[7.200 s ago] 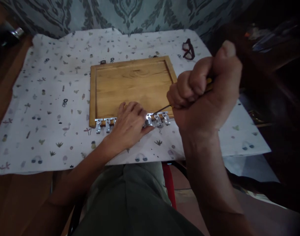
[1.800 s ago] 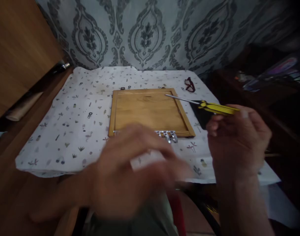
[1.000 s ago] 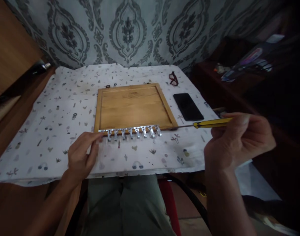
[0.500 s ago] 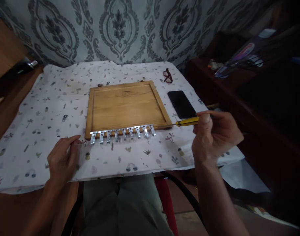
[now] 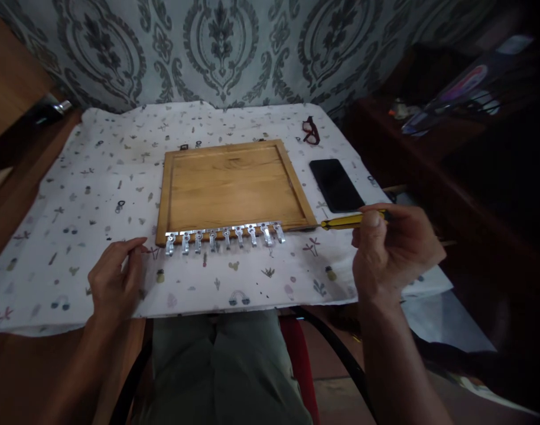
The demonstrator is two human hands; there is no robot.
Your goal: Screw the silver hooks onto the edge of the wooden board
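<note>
A shallow wooden frame with a panel (image 5: 230, 183) lies flat on the cloth. Along its front edge runs a row of silver metal hooks (image 5: 227, 238), their ends hanging over the near side. My right hand (image 5: 392, 251) grips a screwdriver (image 5: 345, 221) by its yellow and black handle, thumb on top. The thin shaft points left across the frame's front right corner, beside the last hook; I cannot tell whether its tip touches anything. My left hand (image 5: 116, 276) rests on the cloth left of the hooks, index finger stretched out and thumb slightly apart, with nothing visible in it.
A black phone (image 5: 336, 185) lies right of the frame, with dark red glasses (image 5: 311, 131) behind it. The patterned white cloth (image 5: 261, 283) covers the table up to a curtain (image 5: 221, 53). Dark furniture with a plastic bottle (image 5: 467, 85) stands at the right.
The view has shifted slightly, so the table things sit a little further right and higher. My right hand still holds the screwdriver at the frame's corner; my left hand stays on the cloth.
</note>
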